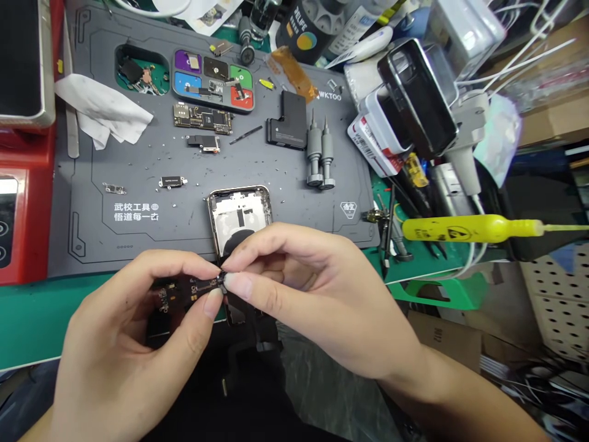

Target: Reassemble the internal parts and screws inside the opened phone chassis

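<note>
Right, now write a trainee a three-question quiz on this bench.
1. Multiple choice: how many grey screwdrivers are right beside the black battery?
A) one
B) two
C) four

2. True or false: the white cloth lies toward the left end of the grey mat.

3. Short answer: which of the person's hands is touching the dark circuit strip?

Key:
1. B, two.
2. True.
3. Both: the left hand grips it between thumb and finger, and the right hand pinches at its end.
</note>
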Available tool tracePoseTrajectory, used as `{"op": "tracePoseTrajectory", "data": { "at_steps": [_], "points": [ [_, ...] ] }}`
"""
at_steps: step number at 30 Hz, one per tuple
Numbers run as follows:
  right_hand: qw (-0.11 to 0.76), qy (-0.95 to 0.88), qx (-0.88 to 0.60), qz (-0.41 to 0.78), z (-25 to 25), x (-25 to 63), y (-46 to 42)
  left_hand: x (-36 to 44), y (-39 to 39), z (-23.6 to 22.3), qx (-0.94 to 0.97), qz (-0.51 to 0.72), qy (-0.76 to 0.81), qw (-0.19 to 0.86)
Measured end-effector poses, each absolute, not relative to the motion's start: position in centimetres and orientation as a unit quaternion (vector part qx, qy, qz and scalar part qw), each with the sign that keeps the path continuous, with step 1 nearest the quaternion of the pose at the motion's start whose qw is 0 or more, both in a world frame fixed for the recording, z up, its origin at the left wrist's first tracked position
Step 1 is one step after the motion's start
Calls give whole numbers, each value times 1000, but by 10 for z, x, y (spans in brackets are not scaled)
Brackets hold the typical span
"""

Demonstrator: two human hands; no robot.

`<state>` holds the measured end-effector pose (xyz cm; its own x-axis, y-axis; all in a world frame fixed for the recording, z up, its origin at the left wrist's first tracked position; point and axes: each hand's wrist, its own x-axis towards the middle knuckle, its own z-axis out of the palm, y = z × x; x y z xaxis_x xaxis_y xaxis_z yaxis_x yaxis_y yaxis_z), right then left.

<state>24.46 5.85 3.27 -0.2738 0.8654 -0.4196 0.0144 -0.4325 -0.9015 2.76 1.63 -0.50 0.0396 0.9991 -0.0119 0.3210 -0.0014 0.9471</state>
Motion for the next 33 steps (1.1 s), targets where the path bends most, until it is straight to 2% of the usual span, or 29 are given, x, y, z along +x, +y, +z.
{"op": "tracePoseTrajectory", "data": {
  "at_steps": [16, 33],
  "points": [
    [296, -429, -501, 690, 33, 248, 61, 47, 40, 2, 563, 403, 577, 434],
    [320, -448, -517, 656, 35, 245, 56, 26, 15, -10, 626, 391, 533, 413]
  ]
}}
